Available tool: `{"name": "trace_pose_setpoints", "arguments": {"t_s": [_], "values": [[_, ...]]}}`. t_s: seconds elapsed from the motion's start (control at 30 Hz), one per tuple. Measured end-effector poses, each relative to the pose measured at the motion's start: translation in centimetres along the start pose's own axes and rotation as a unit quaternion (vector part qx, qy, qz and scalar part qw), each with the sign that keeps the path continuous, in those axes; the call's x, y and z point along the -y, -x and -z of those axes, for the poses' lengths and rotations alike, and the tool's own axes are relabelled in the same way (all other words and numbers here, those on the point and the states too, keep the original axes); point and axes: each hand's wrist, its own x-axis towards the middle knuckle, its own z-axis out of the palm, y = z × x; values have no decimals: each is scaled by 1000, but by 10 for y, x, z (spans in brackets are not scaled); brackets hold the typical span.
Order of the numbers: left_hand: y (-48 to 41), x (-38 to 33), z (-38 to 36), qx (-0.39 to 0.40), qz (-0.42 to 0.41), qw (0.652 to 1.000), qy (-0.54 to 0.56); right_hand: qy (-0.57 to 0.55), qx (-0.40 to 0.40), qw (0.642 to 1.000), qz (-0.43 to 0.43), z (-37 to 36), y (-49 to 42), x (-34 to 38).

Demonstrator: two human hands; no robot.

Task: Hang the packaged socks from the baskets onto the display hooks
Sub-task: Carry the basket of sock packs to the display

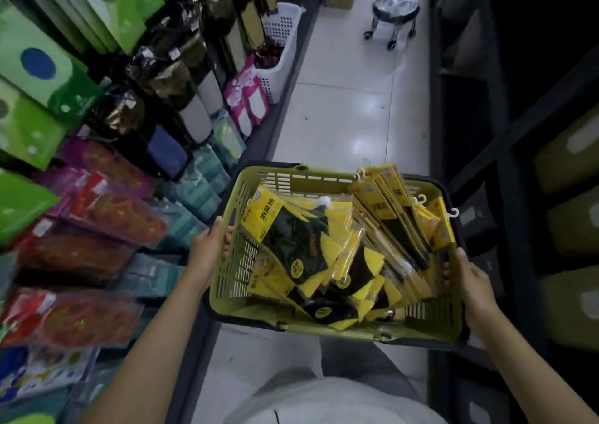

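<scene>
Sock pkgs [311, 251] lying heaped in the green basket [291, 177], being carried.
L hand [207, 248] & R hand [470, 281] are each gripping a side rim, keeping it level beside the display rack [97, 229], hooks seemingly buried under stock; white tile floor [350, 125], wheeled stool [393, 8] sitting down the aisle.

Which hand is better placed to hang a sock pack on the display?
Probably left. The left hand grips the basket on the side next to the display; the right hand grips the far side, away from it.
</scene>
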Motion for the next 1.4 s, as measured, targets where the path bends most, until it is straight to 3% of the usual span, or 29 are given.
{"name": "trace_pose_setpoints", "arguments": {"t_s": [0.4, 0.83, 1.4], "values": [[-247, -201, -117, 6, -5, 1000, 12, 5, -18, 1000, 8, -93, -239, 214], [-526, -443, -252, 106, -9, 994, -25, -43, -114, 991, -46, -184, -449, 398], [-785, -683, -478, 57, 13, 998, 4, -10, -84, 996, -31, -220, -825, 678]]}}
